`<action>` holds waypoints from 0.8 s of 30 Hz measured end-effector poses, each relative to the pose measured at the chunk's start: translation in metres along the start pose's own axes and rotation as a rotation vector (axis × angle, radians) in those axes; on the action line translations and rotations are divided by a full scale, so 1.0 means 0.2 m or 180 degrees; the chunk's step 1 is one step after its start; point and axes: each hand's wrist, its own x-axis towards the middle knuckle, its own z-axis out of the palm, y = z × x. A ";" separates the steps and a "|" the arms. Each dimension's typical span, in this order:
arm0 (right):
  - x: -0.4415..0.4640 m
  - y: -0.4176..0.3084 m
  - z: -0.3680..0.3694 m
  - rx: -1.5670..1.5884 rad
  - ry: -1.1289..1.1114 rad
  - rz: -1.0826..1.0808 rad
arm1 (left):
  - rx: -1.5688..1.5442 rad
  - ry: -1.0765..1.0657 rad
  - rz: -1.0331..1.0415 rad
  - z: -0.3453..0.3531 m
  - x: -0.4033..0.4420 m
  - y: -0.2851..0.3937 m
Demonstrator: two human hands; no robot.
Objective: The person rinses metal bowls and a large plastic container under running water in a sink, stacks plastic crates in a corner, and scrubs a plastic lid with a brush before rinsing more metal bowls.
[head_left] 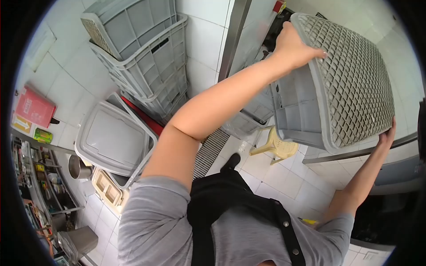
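I hold up a grey plastic crate [355, 84], tilted so its lattice-patterned face is toward me. My left hand [295, 46] is closed on its upper left edge, with the thumb over the rim. At the lower right corner, my right hand [388, 133] grips the crate's edge; part of those fingers is hidden behind it. The smooth grey side wall of the crate shows on the left.
Stacked grey crates [153, 62] stand against the tiled wall. Grey lids [116, 137] lean below them. A yellow plastic stool [277, 146] is on the tiled floor under the crate, near a floor grate [208, 153]. Metal shelves [57, 186] line the left.
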 end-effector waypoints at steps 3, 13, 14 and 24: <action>-0.49 -0.03 0.05 -0.0233 0.0434 -0.0106 | -0.0598 -0.0329 -0.0275 -0.01 0.04 0.03; -0.93 0.70 -0.18 0.0893 0.0529 0.0138 | 0.0202 -0.0681 -0.0621 -0.21 0.03 0.18; -0.99 0.76 -0.17 0.0953 0.0533 0.0199 | 0.0380 -0.0671 -0.0516 -0.26 0.04 0.22; -1.43 1.40 0.21 0.1905 0.0104 0.1968 | 0.2421 -0.0864 0.0942 -0.65 -0.15 1.08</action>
